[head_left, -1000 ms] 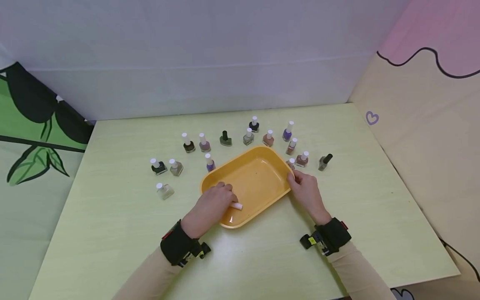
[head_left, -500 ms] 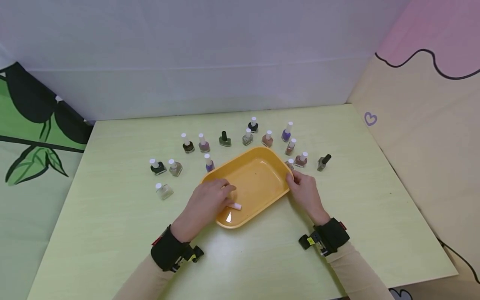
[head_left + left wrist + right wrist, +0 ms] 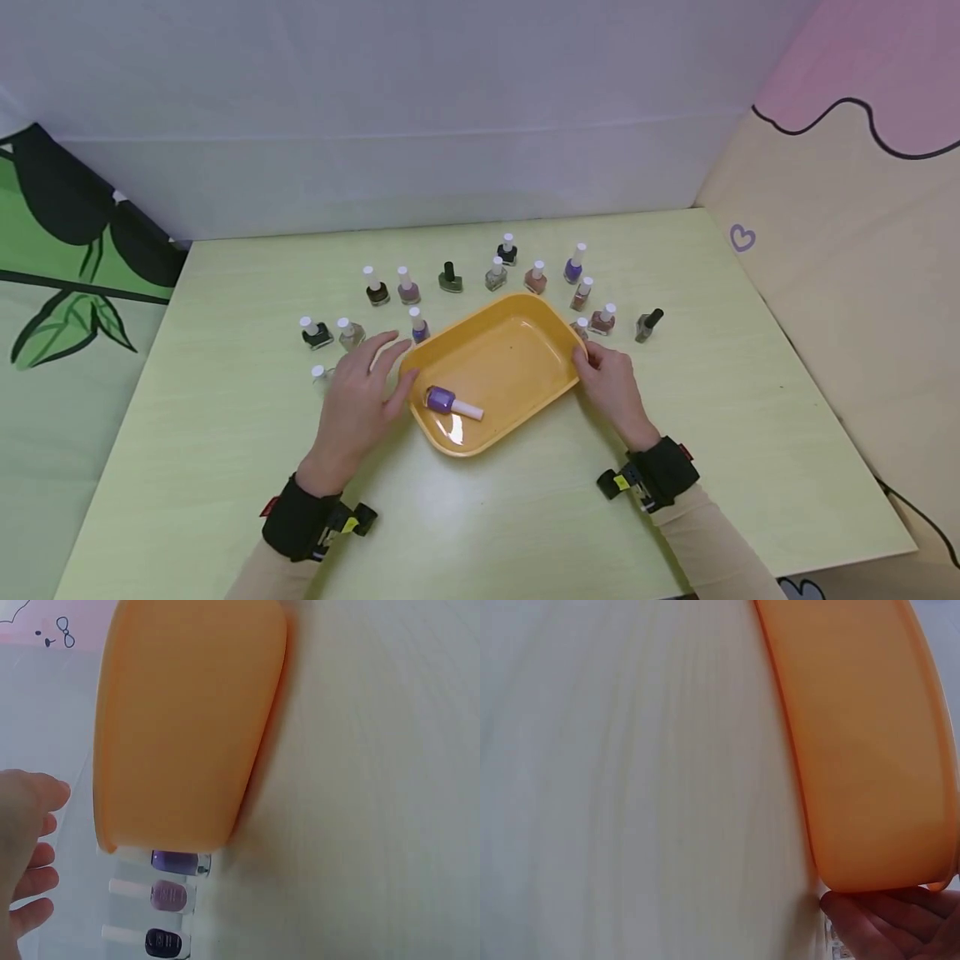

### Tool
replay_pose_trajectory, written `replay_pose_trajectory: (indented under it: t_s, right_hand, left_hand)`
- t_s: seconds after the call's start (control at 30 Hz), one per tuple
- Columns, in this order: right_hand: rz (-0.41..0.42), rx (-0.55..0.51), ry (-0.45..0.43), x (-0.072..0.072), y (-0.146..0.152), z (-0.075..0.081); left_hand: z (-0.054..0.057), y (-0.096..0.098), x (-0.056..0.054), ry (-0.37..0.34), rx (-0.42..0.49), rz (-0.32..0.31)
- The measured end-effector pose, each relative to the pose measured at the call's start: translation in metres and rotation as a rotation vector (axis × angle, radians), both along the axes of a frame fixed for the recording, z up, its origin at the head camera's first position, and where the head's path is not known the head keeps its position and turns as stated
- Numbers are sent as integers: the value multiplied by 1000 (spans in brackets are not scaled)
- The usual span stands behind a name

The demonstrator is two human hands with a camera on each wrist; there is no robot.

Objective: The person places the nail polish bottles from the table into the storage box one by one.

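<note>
A purple nail polish bottle (image 3: 441,400) with a white cap lies on its side in the yellow tray (image 3: 517,358), near the tray's left end. My left hand (image 3: 362,402) is at the tray's left rim with fingers spread and nothing in them. In the left wrist view, the left hand (image 3: 26,862) appears beside the tray's orange-looking wall (image 3: 187,735). My right hand (image 3: 611,387) grips the tray's right corner, thumb over the rim; in the right wrist view its fingers (image 3: 885,919) lie under and against the tray's end wall.
Several nail polish bottles stand in an arc behind the tray, among them a purple one (image 3: 418,325), a dark green one (image 3: 450,279) and a black-capped one (image 3: 648,325) at the right. A clear bottle (image 3: 319,379) is partly hidden behind the left hand. The pale table (image 3: 487,525) meets a fabric backdrop (image 3: 450,175).
My left hand has let go of the purple nail polish bottle in the tray and moved left to the rim, its fingers spreading. The right hand stays on the tray corner.
</note>
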State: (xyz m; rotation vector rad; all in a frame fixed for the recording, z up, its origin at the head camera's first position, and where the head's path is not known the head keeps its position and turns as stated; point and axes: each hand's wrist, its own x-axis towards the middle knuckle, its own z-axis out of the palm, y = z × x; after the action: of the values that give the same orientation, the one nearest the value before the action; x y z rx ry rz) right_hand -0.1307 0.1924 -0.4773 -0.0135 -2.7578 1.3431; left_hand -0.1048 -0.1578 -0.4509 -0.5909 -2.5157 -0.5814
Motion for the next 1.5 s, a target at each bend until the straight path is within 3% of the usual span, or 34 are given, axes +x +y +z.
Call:
replay_pose_trajectory:
  t_s: [0.17, 0.5, 0.6, 0.7, 0.9, 1.07, 1.2, 1.5]
  right_hand:
    - [-9, -7, 0, 1, 0, 2]
    - [-5, -2, -5, 1, 0, 1]
    - [-5, -3, -6, 2, 0, 2]
    - [-5, -7, -10, 2, 0, 2]
    - [0, -10, -19, 1, 1, 1]
    - [-1, -11, -18, 1, 1, 0]
    - [-7, -19, -4, 1, 0, 0]
    - [-2, -12, -4, 1, 1, -1]
  left_hand:
    - [-6, -14, 5, -26, 69, 75]
    - [-16, -37, 9, -23, 158, 152]
    - [-17, -44, 10, -55, 169, 201]
    - [-16, -48, 12, -135, 169, 270]
    - [-15, -51, 15, -380, 208, 410]
    - [-15, -53, 13, -499, 266, 440]
    - [-16, -56, 12, -497, 290, 438]
    - [-17, -58, 13, -390, 292, 402]
